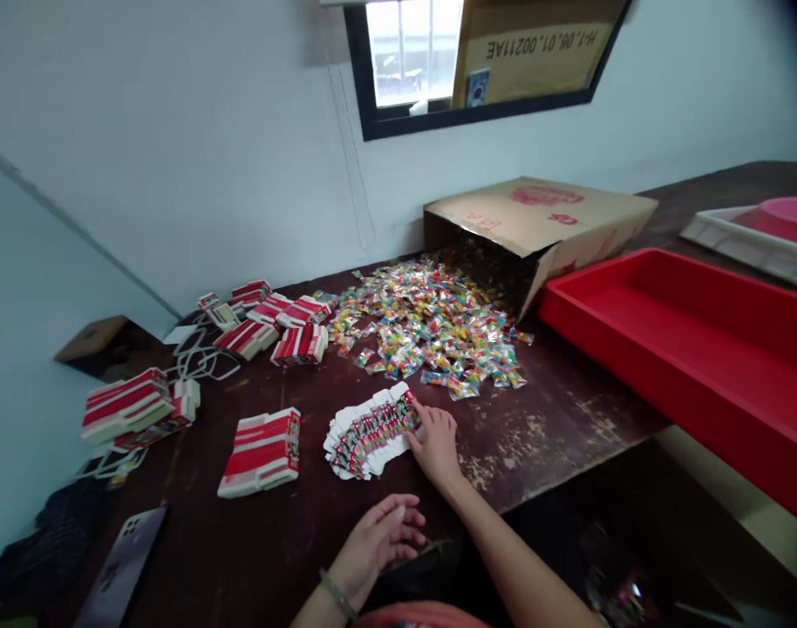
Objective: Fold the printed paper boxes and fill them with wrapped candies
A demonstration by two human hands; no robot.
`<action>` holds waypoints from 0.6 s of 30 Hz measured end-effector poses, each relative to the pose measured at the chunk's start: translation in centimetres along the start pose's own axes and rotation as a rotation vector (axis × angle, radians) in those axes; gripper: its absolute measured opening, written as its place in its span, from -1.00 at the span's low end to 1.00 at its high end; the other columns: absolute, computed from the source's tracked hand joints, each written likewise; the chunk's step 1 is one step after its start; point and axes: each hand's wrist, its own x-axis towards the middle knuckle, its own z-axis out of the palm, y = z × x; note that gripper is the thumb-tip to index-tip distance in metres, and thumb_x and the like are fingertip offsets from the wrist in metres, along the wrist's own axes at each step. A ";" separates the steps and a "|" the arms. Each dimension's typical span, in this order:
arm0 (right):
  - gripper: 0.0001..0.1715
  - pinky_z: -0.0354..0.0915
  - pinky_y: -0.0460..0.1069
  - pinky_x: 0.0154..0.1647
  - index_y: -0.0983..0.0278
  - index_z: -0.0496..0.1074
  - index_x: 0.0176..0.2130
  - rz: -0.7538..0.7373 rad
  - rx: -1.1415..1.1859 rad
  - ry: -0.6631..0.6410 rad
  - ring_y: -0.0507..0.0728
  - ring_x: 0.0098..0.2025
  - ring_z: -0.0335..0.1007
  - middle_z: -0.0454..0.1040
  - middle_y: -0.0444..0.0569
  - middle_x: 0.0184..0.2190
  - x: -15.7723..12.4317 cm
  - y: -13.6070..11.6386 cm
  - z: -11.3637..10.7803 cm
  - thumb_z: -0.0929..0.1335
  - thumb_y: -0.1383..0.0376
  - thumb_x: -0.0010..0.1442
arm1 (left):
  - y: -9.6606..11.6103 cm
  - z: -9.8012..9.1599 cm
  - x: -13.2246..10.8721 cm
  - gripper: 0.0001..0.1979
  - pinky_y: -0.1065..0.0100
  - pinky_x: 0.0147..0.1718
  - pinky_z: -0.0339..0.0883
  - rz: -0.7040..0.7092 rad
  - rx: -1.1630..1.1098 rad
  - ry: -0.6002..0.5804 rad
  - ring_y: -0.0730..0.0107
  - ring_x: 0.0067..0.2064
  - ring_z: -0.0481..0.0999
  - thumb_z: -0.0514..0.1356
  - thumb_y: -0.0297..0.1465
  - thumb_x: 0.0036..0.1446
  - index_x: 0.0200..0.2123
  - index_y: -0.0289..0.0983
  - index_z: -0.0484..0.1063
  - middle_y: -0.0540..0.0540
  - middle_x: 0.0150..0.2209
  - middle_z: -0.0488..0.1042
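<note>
A fanned row of small flattened printed cartons (372,432) with white flaps lies on the dark table in front of me. My right hand (436,443) is at the row's right end, its thumb and index finger closed on the edges of the end carton. Nearer to me, my left hand (380,539) hangs just short of the row with its fingers loosely curled and apart, holding nothing. Left of the row sits a stack of red-and-white flattened cartons (261,453). Behind it a large heap of small clear-wrapped colourful candies (431,327) spreads over the table.
A cardboard box (535,214) lies on its side behind the heap, its mouth facing the candies. To the right is a red tray (686,366) overhanging the table's edge. More carton bundles (300,344) and loose white straps (206,362) lie left. A phone (124,567) rests at the near left.
</note>
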 end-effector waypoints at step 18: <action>-0.50 0.18 0.35 0.11 -0.07 0.34 0.09 -0.232 0.213 -0.173 0.41 0.19 0.16 0.24 0.01 0.19 -9.8 0.0 -8.5 0.36 0.23 0.15 | -1.6 3.7 1.4 -0.65 0.35 -0.39 0.25 -0.022 -0.039 0.039 0.41 -0.48 0.40 0.32 -0.45 -0.29 -0.30 -0.31 0.49 0.01 -0.53 0.43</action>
